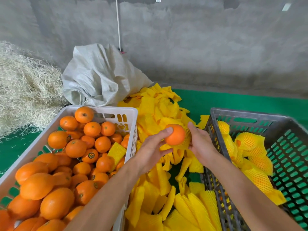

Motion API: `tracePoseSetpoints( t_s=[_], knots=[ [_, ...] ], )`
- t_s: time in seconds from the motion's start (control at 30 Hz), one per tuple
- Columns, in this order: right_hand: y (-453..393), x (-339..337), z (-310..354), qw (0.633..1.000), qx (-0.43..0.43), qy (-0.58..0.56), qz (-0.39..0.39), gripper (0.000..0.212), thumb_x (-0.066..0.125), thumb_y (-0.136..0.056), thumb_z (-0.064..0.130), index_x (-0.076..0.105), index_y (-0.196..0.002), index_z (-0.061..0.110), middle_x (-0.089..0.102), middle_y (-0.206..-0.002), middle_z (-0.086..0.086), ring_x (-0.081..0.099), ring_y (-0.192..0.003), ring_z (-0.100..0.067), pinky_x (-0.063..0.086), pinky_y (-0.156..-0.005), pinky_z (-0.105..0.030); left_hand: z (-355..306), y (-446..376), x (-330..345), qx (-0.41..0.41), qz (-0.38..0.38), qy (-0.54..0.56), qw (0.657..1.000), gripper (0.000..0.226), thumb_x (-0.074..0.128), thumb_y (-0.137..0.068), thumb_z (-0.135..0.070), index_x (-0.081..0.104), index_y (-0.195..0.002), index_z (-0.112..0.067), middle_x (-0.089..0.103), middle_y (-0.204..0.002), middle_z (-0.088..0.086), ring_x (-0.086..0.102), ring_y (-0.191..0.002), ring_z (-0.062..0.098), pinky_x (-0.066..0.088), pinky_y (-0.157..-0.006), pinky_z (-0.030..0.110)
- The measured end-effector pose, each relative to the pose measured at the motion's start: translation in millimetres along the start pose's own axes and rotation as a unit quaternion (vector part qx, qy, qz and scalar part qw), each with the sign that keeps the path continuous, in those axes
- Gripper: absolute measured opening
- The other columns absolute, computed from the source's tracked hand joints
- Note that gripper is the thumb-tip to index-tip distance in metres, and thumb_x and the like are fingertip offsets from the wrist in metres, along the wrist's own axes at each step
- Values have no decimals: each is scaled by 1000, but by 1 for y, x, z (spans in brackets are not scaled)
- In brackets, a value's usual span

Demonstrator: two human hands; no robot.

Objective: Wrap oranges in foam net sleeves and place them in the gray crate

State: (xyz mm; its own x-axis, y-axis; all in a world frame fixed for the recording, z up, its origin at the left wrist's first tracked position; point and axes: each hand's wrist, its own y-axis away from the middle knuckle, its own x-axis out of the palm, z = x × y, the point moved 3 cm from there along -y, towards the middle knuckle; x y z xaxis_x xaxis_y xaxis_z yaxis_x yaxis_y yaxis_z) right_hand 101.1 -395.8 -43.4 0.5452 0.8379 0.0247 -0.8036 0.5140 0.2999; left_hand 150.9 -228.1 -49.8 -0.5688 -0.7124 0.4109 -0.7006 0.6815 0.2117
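Nearest the camera, loose yellow foam sleeves [170,197] lie heaped between two crates. Above them, the left hand [150,151] pinches an orange [175,134] with thumb on top and fingers beneath, while the right hand [200,144] grips the yellow net sleeve [185,141] around the fruit's far half (the near half is bare). The white crate [106,111] on the left brims with unwrapped oranges [58,164]; the gray crate [250,114] on the right holds several wrapped ones [251,147]. Farther back stand a pale woven sack [100,75] and straw [25,89].
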Motion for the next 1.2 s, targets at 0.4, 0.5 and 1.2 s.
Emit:
tracePoseSetpoints(
  t_s=[0.4, 0.5, 1.2],
  knots=[
    [5, 5, 3, 995, 13, -92, 35, 31, 56, -104, 39, 70, -116, 14, 79, -104, -5, 77, -93, -19, 62, -65, -31, -7, 8, 6, -40, 34, 103, 993, 107, 98, -48, -59, 56, -140, -25, 65, -138, 12, 67, -122, 30, 55, -100, 49],
    [6, 6, 5, 994, 14, -103, 44, 32, 56, -104, 37, 70, -118, 12, 78, -109, -7, 76, -97, -19, 62, -67, -31, -9, 9, 8, -50, 62, 145, 986, 116, 98, -51, -55, 49, -149, -18, 58, -145, 19, 61, -129, 38, 48, -109, 59],
    [12, 7, 5, 998, -62, 20, -1, 28, 70, -94, 46, 76, -105, 21, 73, -110, -3, 65, -112, -25, 51, -104, -50, -2, 7, 7, 35, -77, -87, 993, 78, 89, -53, -66, 75, -115, -22, 76, -117, -2, 70, -111, 14, 49, -86, 27]
  ],
)
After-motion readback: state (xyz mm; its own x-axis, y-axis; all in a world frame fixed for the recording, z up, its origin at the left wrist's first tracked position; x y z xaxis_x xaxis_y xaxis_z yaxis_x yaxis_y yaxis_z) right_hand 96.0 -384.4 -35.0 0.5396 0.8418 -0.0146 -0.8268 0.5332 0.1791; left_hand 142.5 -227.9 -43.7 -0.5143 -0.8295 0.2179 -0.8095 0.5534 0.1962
